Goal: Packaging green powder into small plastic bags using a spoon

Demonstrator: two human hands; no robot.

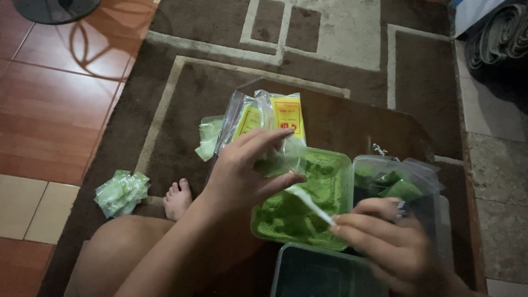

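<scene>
Two hands meet over the tub of green powder (308,206): left hand (242,176) pinches a clear sachet (289,157) open, right hand (385,242) grips a white spoon (311,203) slanting up-left toward it.

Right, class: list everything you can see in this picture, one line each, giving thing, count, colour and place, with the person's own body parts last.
Tub of powder: one, clear with green powder, centre, on the dark board.
Small clear bag: one, see-through, held in the left hand over the tub.
White spoon: one, white, in the right hand above the powder.
Tub of packets: one, clear, green packets inside, right of the powder tub.
Empty tray: one, dark, bottom centre.
Yellow-label packs: two, clear and yellow, behind the tub.
Pile of filled packets: one, pale green, left on the rug's edge.
Rug: one, brown and cream.
Left hand: fingers pinching the bag.
Right hand: gripping the spoon.
Foot: one, on the rug.
</scene>
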